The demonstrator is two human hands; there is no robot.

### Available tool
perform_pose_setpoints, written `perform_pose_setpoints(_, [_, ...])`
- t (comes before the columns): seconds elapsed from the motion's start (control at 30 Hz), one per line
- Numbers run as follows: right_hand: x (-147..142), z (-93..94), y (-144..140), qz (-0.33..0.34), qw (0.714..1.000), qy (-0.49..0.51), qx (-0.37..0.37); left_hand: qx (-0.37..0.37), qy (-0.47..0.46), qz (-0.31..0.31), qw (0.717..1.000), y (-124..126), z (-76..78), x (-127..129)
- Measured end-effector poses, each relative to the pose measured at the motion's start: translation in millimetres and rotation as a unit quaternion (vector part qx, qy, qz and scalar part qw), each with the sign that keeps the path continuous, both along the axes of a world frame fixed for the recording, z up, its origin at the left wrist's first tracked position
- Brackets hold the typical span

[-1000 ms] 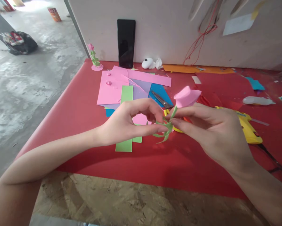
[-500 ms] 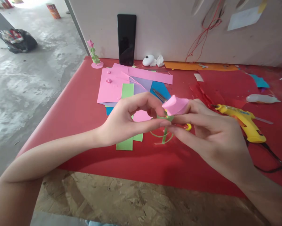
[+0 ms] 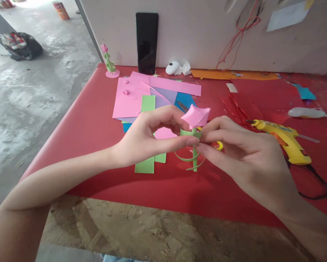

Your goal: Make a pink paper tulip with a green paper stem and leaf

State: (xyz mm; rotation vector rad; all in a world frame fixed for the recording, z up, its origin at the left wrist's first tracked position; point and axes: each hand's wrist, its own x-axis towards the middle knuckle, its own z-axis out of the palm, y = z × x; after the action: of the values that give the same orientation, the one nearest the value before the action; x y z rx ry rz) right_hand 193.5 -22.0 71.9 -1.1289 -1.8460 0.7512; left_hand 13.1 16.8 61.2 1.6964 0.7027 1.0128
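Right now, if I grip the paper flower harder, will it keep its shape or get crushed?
The paper flower looks hollow, folded from thin pink sheet, so a hard squeeze would probably crush it. Its green stem is a narrow strip with curling leaves, likely floppy. Both hands pinch it with fingertips only, so it seems very light.

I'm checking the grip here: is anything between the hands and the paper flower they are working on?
Nothing visible. The left hand and right hand both pinch the paper flower directly at its green stem, above the red table cover. The yellow glue gun lies off to the right, apart.
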Motion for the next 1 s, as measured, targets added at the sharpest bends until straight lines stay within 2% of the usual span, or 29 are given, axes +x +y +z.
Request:
perform_pose_setpoints(0.4, [-3.5,0.8,0.1,0.000,0.999,0.003,-0.034,0.003,-0.023,0.016,1.000,1.3,-5.6,-2.0])
perform_pose_setpoints(0.7, [-3.2,-1.4,0.6,0.002,0.999,0.006,-0.031,0.000,-0.013,0.027,1.000,0.9,-0.7,-0.4])
perform_pose_setpoints(1.0, [-0.5,-3.9,5.4,-0.004,0.998,0.031,-0.060,-0.033,-0.032,-0.005,0.999,4.8,-2.2,0.0])
